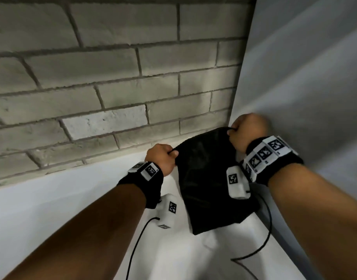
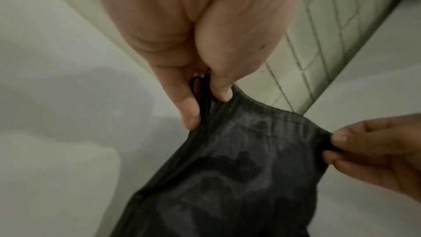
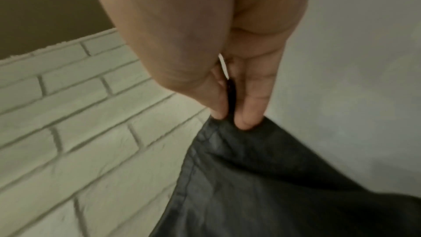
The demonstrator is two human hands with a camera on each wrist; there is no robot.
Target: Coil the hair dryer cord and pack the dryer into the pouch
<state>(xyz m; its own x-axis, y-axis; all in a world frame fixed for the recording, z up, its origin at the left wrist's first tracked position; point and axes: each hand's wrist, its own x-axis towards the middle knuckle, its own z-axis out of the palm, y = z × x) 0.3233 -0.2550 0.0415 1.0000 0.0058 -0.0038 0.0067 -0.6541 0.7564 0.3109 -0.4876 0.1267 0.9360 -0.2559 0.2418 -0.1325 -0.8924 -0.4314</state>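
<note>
A black fabric pouch [image 1: 208, 178] hangs by its top edge between my two hands, just above the white table [image 1: 52, 199]. My left hand [image 1: 172, 153] pinches the black drawstring [image 2: 202, 93] at the pouch's left top corner. At the right top corner my right hand [image 1: 233, 131] pinches the drawstring [image 3: 230, 96] between thumb and finger. The gathered top hem [image 2: 262, 109] stretches between both hands. In the left wrist view the pouch [image 2: 227, 177] fills the lower middle, with my right hand [image 2: 330, 147] at its far corner. No dryer or dryer cord shows; the pouch's inside is hidden.
A pale brick wall [image 1: 113, 77] runs close behind the pouch, and a plain white wall [image 1: 315, 77] closes in on the right, forming a corner. Thin black cables [image 1: 268, 229] from the wrist units trail over the table near the front.
</note>
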